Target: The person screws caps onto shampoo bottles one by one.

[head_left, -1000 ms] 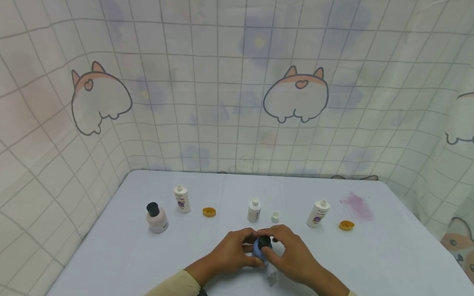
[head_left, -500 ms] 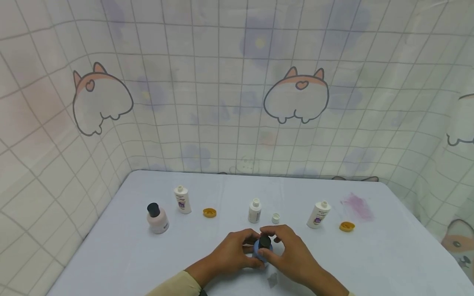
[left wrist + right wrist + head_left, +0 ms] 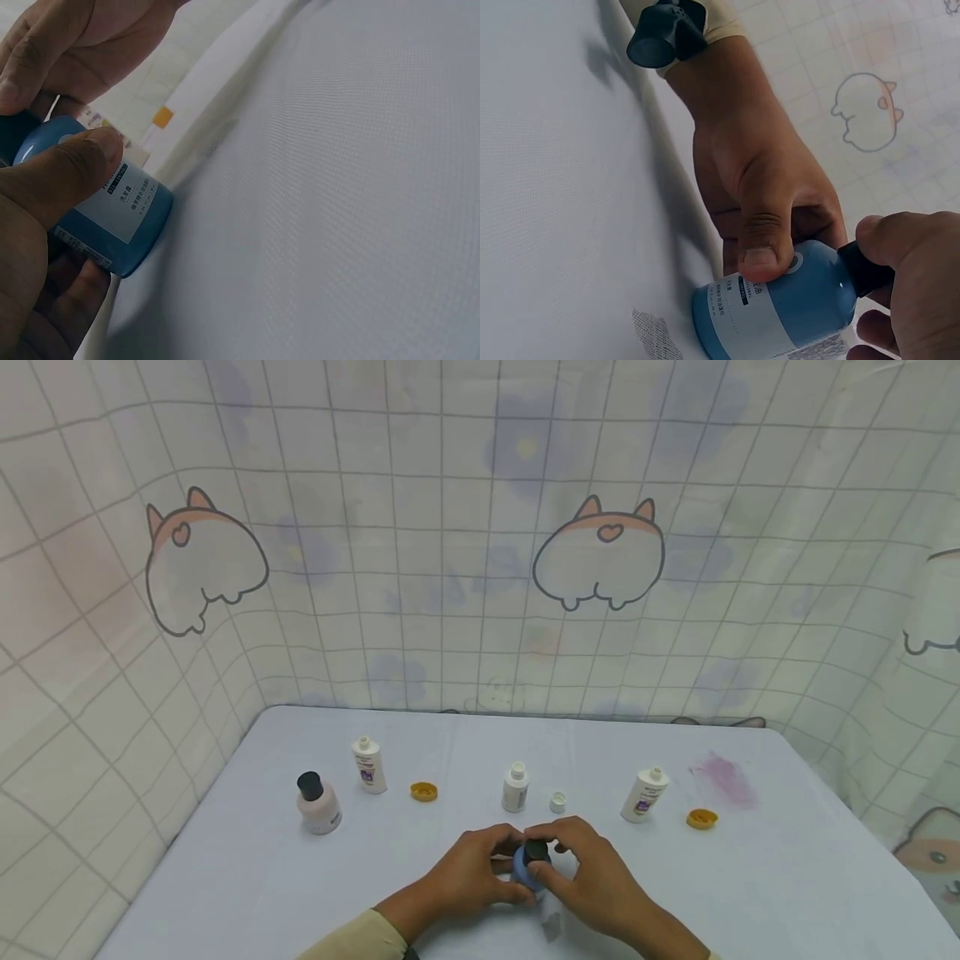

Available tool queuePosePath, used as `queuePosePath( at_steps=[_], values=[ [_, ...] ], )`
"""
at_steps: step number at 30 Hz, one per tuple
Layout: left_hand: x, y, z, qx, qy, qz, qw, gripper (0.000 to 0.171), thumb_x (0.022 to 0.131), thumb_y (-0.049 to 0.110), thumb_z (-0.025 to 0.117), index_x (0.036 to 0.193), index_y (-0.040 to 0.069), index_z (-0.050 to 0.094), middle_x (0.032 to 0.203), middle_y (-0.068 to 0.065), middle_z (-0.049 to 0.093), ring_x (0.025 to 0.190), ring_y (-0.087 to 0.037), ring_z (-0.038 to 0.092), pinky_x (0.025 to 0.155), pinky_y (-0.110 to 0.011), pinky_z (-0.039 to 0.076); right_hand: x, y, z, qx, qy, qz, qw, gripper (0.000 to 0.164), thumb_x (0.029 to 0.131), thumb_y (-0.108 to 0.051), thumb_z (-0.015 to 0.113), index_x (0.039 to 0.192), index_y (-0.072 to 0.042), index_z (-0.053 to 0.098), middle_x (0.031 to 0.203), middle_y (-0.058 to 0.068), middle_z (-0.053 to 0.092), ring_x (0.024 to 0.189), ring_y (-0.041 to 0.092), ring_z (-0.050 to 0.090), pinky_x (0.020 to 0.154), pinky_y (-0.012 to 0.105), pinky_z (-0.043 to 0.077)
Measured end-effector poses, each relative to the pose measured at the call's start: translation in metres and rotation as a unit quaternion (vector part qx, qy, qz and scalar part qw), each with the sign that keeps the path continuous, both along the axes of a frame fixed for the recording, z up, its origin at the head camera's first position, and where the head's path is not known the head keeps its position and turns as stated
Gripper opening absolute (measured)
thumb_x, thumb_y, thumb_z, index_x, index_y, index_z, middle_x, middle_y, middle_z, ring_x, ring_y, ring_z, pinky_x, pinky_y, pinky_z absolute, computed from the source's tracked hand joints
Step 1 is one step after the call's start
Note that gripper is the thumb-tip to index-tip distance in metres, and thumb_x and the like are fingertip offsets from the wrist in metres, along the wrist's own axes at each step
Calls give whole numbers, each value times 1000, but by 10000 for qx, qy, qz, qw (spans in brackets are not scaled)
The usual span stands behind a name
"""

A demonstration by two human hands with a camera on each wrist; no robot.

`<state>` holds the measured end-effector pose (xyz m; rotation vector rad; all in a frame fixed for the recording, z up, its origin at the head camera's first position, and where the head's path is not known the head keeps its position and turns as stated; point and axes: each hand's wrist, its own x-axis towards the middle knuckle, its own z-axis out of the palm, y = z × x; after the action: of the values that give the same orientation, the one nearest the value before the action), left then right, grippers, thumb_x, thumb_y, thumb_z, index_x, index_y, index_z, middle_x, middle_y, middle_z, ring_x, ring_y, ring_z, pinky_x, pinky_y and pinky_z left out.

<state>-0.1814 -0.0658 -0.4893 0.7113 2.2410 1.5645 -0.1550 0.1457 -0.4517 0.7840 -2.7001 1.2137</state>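
Observation:
A blue shampoo bottle (image 3: 814, 296) with a white label stands on the table between both hands. My left hand (image 3: 467, 875) grips its body, with the thumb lying across the label in the left wrist view. At the bottle's top, the black cap (image 3: 536, 850) is pinched between thumb and fingers of my right hand (image 3: 592, 872). The right wrist view shows that right thumb on the side of the cap, which sits on the bottle's neck. Just beyond the hands are an uncapped small white bottle (image 3: 515, 788) and a white cap (image 3: 557, 802).
A pale pink bottle (image 3: 320, 811) with a black cap stands at the left. Uncapped white bottles stand at back left (image 3: 369, 766) and right (image 3: 643, 795), each near an orange cap (image 3: 423, 791). A pink stain (image 3: 725, 777) marks the tabletop at the right.
The right fingers loosen a little from the cap and come back onto it. The left hand and the bottle stay in place.

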Motion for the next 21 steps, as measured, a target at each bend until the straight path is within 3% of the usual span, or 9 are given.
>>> queuePosePath(
  at_steps=[10, 13, 17, 21],
  values=[
    [-1, 2, 0, -34, -126, 98, 9999, 52, 66, 28, 85, 110, 27, 59, 109, 14, 59, 102, -3, 59, 83, -17, 49, -1, -4, -1, 211, -335, -600, 9974, 36, 76, -60, 65, 104, -41, 54, 100, -21, 52, 91, 7, 51, 77, 31, 48],
    [-1, 1, 0, 16, -103, 59, 9999, 51, 66, 28, 85, 111, 26, 59, 110, 13, 59, 102, -3, 59, 83, -17, 49, -1, -3, -1, 227, -301, -466, 9982, 40, 77, -60, 65, 110, -40, 55, 105, -21, 51, 96, 6, 51, 82, 34, 49],
    [-1, 0, -2, 8, 8, 13, 10000, 54, 67, 30, 84, 114, 25, 58, 113, 13, 58, 103, -3, 58, 83, -17, 49, -2, 0, 0, 149, -72, 26, 9999, 44, 82, -51, 66, 122, -37, 53, 115, -21, 51, 105, 4, 51, 88, 34, 49],
    [-1, -1, -2, 2, 64, -14, 10000, 54, 68, 30, 84, 115, 26, 57, 113, 13, 58, 104, -3, 57, 83, -17, 49, -3, 1, -1, 62, 1, 382, 9993, 40, 87, -42, 66, 125, -33, 54, 119, -21, 52, 108, 3, 51, 90, 33, 49]
  ],
)
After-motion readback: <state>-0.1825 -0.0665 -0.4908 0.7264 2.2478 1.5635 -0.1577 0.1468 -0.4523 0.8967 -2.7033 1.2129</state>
